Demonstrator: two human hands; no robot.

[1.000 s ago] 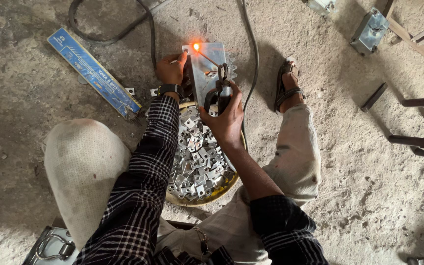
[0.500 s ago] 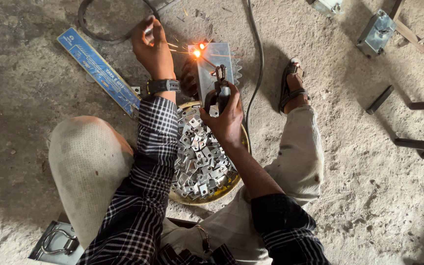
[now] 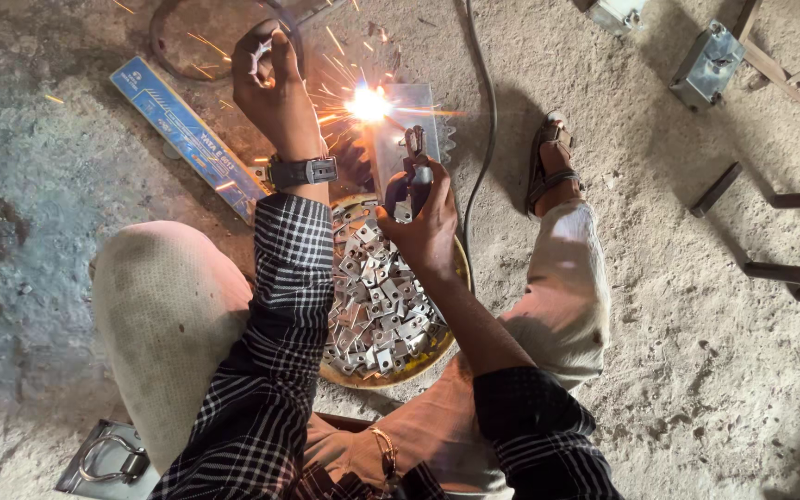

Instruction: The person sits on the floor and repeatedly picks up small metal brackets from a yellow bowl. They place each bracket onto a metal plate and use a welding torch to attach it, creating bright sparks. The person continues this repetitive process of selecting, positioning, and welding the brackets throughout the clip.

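Since 0.5 s ago: left hand (image 3: 275, 88) sits about the same, raised up-left of the weld spot, but the small orange glow has flared into a bright white arc (image 3: 368, 104) w/ sparks flying up and left. Right hand (image 3: 426, 218) hasn't shifted.

Head view, looking down at a seated person on a dusty concrete floor (image 3: 696, 352).

Packages/labels: long flat blue box (image 3: 189, 137) w/ white print lies diagonally on floor, left of the left wrist, its lower end near the bowl rim. Grey metal box (image 3: 707, 65) top right, well apart from the work.

Containers: round shallow yellowish bowl (image 3: 391, 370) between the knees, heaped w/ small bent metal brackets (image 3: 372, 310). Both forearms cross over it.

Hands: left hand fingers curled together around a small pale piece, can't tell what; black watch (image 3: 303, 171) on the wrist. Right hand fingers clamped on the dark handle of the electrode holder (image 3: 411, 171), whose tip points up at the arc. Arc sits on the upper left part of an upright grey metal plate (image 3: 418, 116), just beyond the bowl.

Rest: black cable (image 3: 481, 111) runs from top edge down past the plate's right side. Sandalled foot (image 3: 550, 157) right of it. Metal piece w/ ring handle (image 3: 108, 458) bottom left.
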